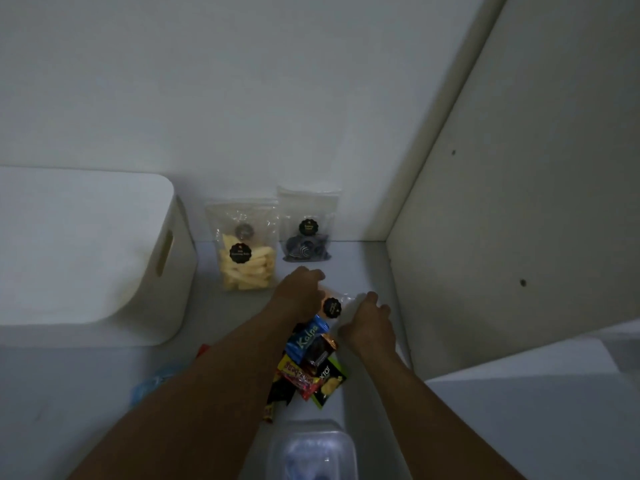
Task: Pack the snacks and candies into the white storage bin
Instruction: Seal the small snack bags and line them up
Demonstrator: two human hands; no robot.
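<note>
Two bare hands are meeting over a clear plastic pouch with a round black label (337, 302), which is lying flat on the white surface (363, 265), well apart from the white storage bin with a slot handle (180, 282) at nine o'clock. The left hand (300, 289) is curling its grip over the pouch's nine o'clock edge, and the right hand (370, 325) is pinching the three o'clock edge, so both grips are closed on it.

The pouch is looking light, thin and crinkly, probably slippery, and its contents are too dim to make out; holding it by both side edges is likely keeping it from folding or sliding.

At twelve o'clock, a clear pouch of pale yellow sticks (246, 258) and a clear pouch of dark round candies (306, 237) are leaning upright against the white back wall (242, 98); the sticks may be brittle, so taking them by the sealed top seems safest. At six o'clock a heap of small bright foil snack packets (311, 362) is lying between the forearms, soft and easy to scoop.

The light is dim, and a white side panel with small holes (519, 202) is closing off three o'clock.
</note>
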